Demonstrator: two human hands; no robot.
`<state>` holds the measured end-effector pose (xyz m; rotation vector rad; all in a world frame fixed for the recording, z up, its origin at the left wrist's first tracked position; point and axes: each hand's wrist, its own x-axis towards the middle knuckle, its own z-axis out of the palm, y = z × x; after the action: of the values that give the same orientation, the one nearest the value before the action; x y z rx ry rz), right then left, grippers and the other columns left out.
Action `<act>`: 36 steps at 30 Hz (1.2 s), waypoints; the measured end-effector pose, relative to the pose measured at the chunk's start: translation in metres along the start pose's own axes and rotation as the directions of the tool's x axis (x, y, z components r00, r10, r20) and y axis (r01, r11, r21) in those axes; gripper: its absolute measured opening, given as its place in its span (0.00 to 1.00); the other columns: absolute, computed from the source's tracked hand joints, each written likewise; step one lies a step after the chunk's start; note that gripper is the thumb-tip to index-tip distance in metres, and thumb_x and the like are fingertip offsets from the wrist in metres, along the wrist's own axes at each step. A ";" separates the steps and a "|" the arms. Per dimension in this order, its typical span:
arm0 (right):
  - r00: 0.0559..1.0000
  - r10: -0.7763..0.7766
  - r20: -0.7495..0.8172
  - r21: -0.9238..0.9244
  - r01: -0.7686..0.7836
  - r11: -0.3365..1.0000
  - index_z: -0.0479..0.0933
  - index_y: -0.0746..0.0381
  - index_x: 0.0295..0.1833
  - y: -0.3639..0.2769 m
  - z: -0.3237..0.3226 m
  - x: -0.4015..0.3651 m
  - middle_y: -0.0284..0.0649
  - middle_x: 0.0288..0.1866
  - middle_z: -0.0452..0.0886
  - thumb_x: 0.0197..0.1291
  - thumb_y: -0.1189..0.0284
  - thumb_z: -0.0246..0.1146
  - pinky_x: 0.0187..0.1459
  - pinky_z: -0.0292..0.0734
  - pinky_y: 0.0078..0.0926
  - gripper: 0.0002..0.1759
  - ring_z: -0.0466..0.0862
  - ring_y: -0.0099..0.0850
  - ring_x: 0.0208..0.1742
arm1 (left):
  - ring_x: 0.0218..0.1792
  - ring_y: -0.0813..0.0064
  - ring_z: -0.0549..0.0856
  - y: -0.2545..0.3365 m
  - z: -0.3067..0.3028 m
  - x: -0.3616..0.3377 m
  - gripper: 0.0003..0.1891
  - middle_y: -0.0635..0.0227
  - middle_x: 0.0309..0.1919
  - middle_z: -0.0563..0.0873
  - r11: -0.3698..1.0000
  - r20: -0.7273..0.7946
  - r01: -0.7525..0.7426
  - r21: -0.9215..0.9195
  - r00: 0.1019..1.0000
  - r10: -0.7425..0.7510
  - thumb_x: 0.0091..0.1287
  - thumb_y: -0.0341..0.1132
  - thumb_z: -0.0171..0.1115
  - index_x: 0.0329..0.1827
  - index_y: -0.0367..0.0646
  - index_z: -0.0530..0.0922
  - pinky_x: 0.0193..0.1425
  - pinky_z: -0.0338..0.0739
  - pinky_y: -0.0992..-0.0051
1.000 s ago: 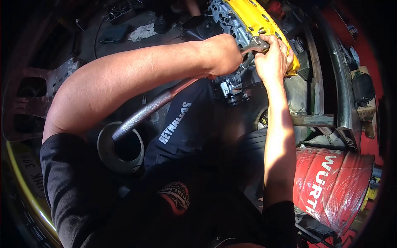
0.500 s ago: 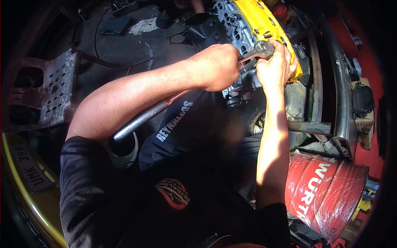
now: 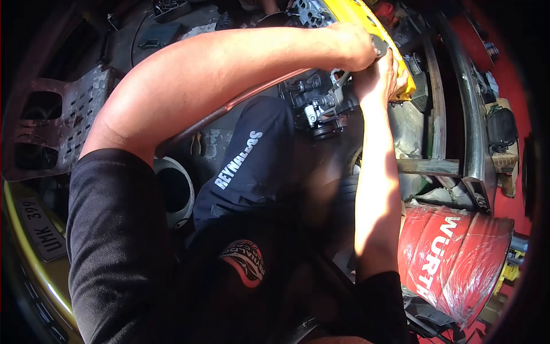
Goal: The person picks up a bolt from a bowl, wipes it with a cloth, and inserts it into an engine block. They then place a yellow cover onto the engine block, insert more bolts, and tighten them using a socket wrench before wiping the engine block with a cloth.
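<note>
My left hand is closed on a long-handled ratchet wrench, close to its round head. The wrench's reddish shaft runs back beneath my left forearm, which hides part of it. My right hand has its fingers curled around the head end, against the side of a yellow valve cover. The fitting under the wrench head is hidden by my hands. The cover sits on a grey metal engine, with a pulley at its near end.
A red drum wrapped in plastic stands at the lower right. Wooden and metal beams run along the right. At the left are a perforated metal seat and a yellow car panel. Pliers lie on the floor near a white round container.
My left hand has moved up and right, nearer the wrench head, and the wrench shaft has swung upward with it. My right hand has shifted slightly up the valve cover's side.
</note>
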<state>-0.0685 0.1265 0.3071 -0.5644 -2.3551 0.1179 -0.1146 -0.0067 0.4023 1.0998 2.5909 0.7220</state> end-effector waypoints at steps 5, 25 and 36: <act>0.990 -0.136 0.044 -0.130 0.141 0.981 0.79 0.60 0.54 -0.006 -0.010 -0.007 0.44 0.53 0.84 0.55 0.64 0.71 0.72 0.48 0.66 0.22 0.75 0.43 0.66 | 0.46 0.58 0.89 0.033 -0.052 0.002 0.20 0.49 0.43 0.88 0.830 0.036 -0.245 0.501 0.964 0.263 0.72 0.48 0.59 0.50 0.37 0.84 0.51 0.82 0.67; 0.916 0.277 -0.290 0.620 -0.040 0.783 0.82 0.70 0.46 -0.024 0.074 0.020 0.46 0.33 0.87 0.61 0.60 0.67 0.47 0.79 0.29 0.22 0.87 0.33 0.38 | 0.54 0.38 0.82 -0.338 0.280 -0.182 0.22 0.38 0.48 0.84 0.581 -0.013 0.753 -0.308 0.608 -0.794 0.76 0.49 0.50 0.56 0.36 0.71 0.58 0.75 0.49; 0.973 0.135 -0.184 0.470 -0.033 0.882 0.78 0.69 0.49 -0.034 0.042 0.004 0.45 0.38 0.84 0.62 0.71 0.66 0.35 0.79 0.29 0.14 0.82 0.30 0.28 | 0.61 0.45 0.81 -0.356 0.317 -0.173 0.23 0.43 0.56 0.83 0.539 0.221 0.839 -0.072 0.540 -0.812 0.70 0.36 0.52 0.66 0.35 0.70 0.68 0.72 0.57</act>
<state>-0.1114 0.1003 0.2859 -0.4161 -1.9941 0.6168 -0.0870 -0.2338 -0.0506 -0.2102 2.4162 0.5376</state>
